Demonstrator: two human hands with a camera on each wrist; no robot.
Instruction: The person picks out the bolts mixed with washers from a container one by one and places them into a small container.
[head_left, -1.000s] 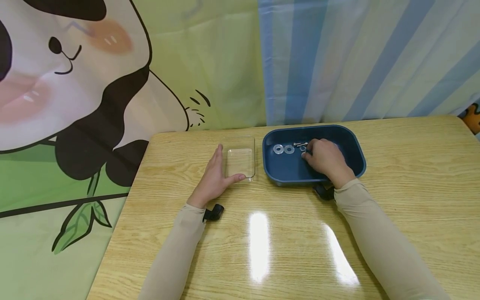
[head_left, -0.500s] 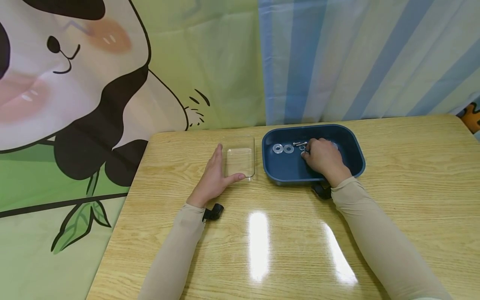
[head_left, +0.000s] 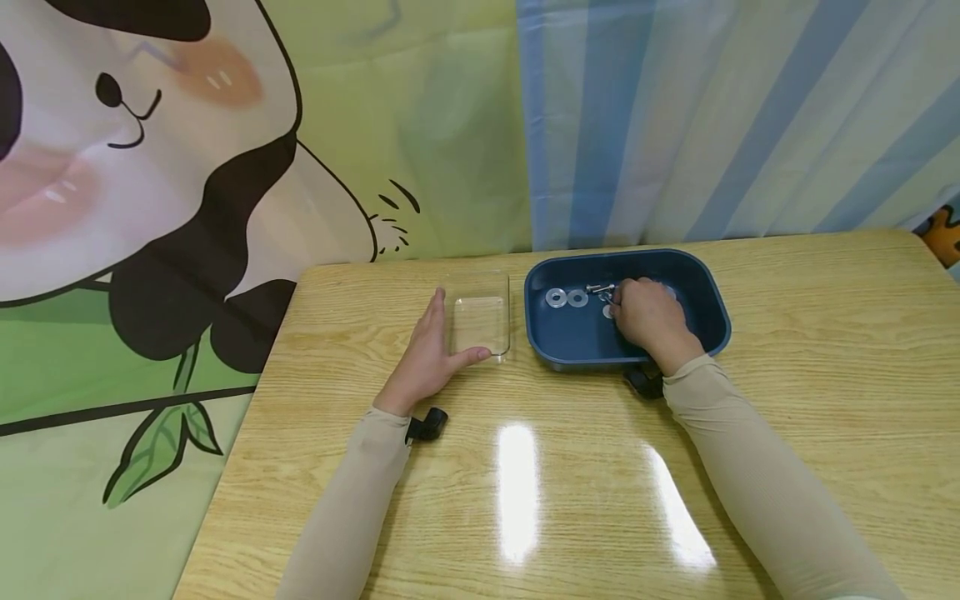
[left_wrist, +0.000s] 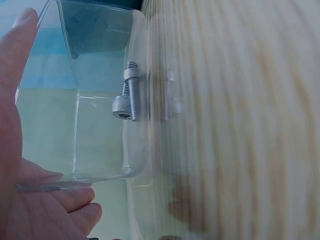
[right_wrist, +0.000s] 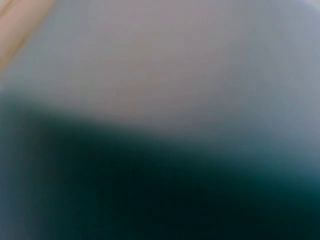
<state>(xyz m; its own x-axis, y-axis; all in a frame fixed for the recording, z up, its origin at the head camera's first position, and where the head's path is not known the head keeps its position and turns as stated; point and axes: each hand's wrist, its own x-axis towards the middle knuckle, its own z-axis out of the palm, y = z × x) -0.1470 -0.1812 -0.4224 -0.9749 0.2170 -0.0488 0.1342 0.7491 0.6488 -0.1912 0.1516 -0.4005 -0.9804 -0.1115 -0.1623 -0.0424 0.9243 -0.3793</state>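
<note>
On a wood-grained counter [head_left: 585, 500], a clear box [head_left: 480, 325] stood to the left of a dark blue tray [head_left: 588, 361], near the counter's far edge. Two hands reached in from below, in beige sleeves. The left hand [head_left: 426, 358] was held wide, its fingers extended along the box's left side and its thumb along the near edge. In the left wrist view, two silver screws [left_wrist: 123, 106] showed through the box's clear walls, low down and crossing one another. The right hand [head_left: 649, 312] reached down into the tray with its fingers bent; whether it held anything could not be told, since the fingertips were partly hidden. Two pale washers [head_left: 566, 298] lay flat, side by side, towards the tray's left; silver hardware [head_left: 600, 289] lay beside the right fingers, with a pale disc [head_left: 607, 312] just below. The right wrist view was too blurred to read. Behind hung a backdrop [head_left: 450, 125] with a cartoon panda and blue stripes.
</note>
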